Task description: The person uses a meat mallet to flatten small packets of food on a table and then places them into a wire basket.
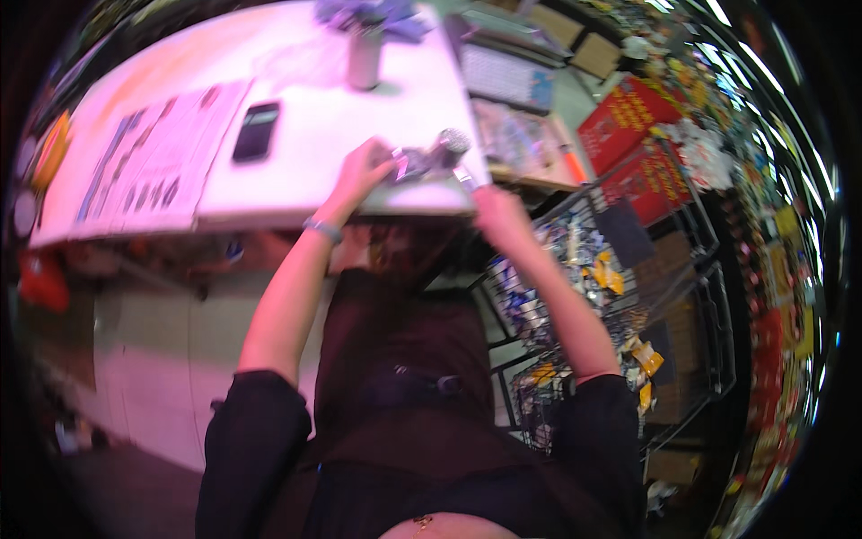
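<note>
On the white tabletop (316,145), my left hand (367,168) holds the edge of a small shiny packet or wrapper (412,164) between its fingers. My right hand (495,209), at the table's right corner, is closed round a tool with a flat metallic end (465,176); blur hides its exact kind. Between the hands stands a small dark round item with a speckled light top (454,143), touching or close beside the packet. A dark smartphone (256,132) lies left of my left hand.
A cylindrical container (364,57) with purple material stands at the back. Printed sheets (161,158) lie at left. Right of the table are a keyboard (506,75), a tray of packets (522,141), red boxes (630,121) and wire carts (572,269) filled with small packages.
</note>
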### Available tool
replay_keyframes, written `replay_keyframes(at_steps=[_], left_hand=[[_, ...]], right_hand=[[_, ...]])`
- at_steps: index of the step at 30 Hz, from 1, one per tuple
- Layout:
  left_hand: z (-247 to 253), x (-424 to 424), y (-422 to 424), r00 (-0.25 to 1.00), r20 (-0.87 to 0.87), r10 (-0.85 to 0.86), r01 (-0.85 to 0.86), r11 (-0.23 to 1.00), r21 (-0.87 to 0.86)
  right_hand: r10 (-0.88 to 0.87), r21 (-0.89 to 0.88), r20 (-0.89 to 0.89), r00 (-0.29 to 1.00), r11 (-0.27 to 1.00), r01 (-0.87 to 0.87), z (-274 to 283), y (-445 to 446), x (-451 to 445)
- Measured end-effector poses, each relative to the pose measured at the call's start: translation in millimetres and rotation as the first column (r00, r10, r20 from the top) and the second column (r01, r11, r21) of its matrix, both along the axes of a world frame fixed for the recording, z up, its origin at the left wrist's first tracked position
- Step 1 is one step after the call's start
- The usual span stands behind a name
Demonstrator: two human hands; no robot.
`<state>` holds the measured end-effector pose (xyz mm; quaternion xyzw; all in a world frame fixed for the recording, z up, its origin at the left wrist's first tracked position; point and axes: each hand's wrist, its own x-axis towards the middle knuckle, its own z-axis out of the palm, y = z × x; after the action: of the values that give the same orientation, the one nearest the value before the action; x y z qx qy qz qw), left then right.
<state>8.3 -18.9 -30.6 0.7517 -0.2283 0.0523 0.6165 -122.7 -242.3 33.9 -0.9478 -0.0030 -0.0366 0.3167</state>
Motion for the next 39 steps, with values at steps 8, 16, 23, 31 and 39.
replay_keyframes(at_steps=[8,16,23,31,39], left_hand=[[20,-13,6,1.0,-0.013,-0.004,0.005,0.995,0.096],[13,-11,9,0.995,-0.019,-0.093,0.092,0.994,-0.06],[15,-15,11,0.998,-0.048,-0.037,0.036,0.999,-0.006],[12,-14,8,1.0,0.001,0.02,-0.02,0.999,0.036],[7,-10,9,0.991,0.098,0.094,-0.1,0.993,0.057]], right_hand=[[0.037,-0.08,0.087,0.995,0.996,-0.03,-23,-4,-8],[-0.043,0.012,0.234,0.971,0.999,0.041,5,17,20],[-0.044,0.077,0.108,0.993,0.996,0.036,26,22,43],[-0.002,0.032,0.058,0.998,0.999,0.001,30,25,36],[0.176,-0.242,0.13,0.976,0.96,-0.141,34,37,49]])
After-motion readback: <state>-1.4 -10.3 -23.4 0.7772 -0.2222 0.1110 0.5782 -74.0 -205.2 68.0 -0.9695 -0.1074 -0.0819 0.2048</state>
